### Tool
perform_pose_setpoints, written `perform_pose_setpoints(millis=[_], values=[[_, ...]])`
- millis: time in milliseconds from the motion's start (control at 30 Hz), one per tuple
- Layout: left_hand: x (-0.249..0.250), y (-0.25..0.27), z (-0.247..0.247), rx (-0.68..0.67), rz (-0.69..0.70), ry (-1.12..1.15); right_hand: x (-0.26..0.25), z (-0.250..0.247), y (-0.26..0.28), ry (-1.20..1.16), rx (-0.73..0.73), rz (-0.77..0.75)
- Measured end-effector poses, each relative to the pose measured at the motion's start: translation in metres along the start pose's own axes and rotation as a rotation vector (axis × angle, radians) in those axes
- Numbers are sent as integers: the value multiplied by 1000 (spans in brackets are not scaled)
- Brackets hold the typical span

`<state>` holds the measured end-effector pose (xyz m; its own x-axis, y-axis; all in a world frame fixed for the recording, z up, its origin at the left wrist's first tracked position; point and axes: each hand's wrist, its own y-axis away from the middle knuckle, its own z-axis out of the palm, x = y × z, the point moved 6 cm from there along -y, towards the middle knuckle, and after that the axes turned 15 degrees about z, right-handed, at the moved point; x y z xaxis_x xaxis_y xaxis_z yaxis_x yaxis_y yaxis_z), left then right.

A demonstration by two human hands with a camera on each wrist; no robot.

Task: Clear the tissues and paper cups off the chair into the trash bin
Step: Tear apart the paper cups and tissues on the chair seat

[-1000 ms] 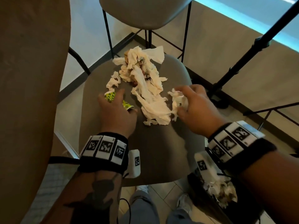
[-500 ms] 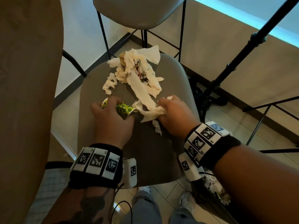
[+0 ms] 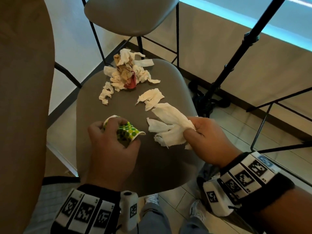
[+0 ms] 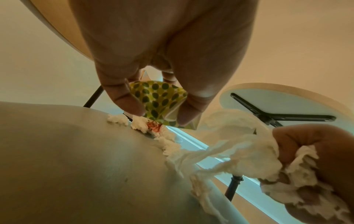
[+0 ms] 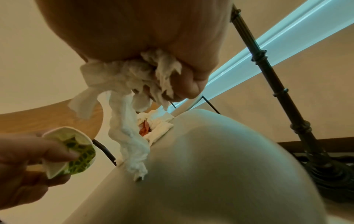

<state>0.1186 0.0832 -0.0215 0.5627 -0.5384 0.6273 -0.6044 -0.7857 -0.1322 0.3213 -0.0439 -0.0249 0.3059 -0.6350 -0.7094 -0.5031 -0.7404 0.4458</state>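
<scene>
Over the grey chair seat (image 3: 118, 102), low in the head view, both hands are busy. Left hand (image 3: 111, 149), lower centre-left: fingers and thumb curled round a crushed paper cup with green dots (image 3: 127, 130), squeezed flat, its white rim poking out to the right. Left wrist view shows the same cup (image 4: 159, 97) pinched between thumb and fingers, above the seat. Right hand (image 3: 207, 139), centre-right: fingers closed on a bunch of white tissue (image 3: 170, 125), loose ends trailing toward the seat. Right wrist view: the wad (image 5: 134, 75) spills out of the fist. Lying loose on the seat: a torn tissue piece (image 3: 152, 98) at centre, a small twisted strip (image 3: 106, 93) to its left, and toward the frame's top centre a heap of tissues (image 3: 131, 71) with something red (image 3: 130, 84) in it. Black stand pole (image 3: 236, 59), upper right.
</scene>
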Motion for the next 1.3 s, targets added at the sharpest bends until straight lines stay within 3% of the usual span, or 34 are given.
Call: perform_pose_setpoints(millis=[233, 400, 567, 700, 833, 967, 1167, 1300], values=[[-1, 0, 6, -12, 9, 4, 25, 7, 4, -34, -40, 52], [12, 0, 9, -29, 73, 33, 38, -10, 19, -129, 43, 38], [61, -4, 8, -21, 225, 164, 70, -47, 43, -268, 131, 80], [123, 0, 38, -138, 370, 292, 127, -84, 77, -312, 278, 184], [188, 26, 117, -371, 506, 431, 220, -112, 123, -354, 383, 374], [219, 72, 241, -708, 481, 458, 337, -109, 165, -361, 404, 634], [184, 146, 425, -1112, 346, 178, 505, -47, 175, -371, 230, 1003], [156, 171, 507, -1220, 337, 11, 584, -3, 154, -384, 87, 1212]])
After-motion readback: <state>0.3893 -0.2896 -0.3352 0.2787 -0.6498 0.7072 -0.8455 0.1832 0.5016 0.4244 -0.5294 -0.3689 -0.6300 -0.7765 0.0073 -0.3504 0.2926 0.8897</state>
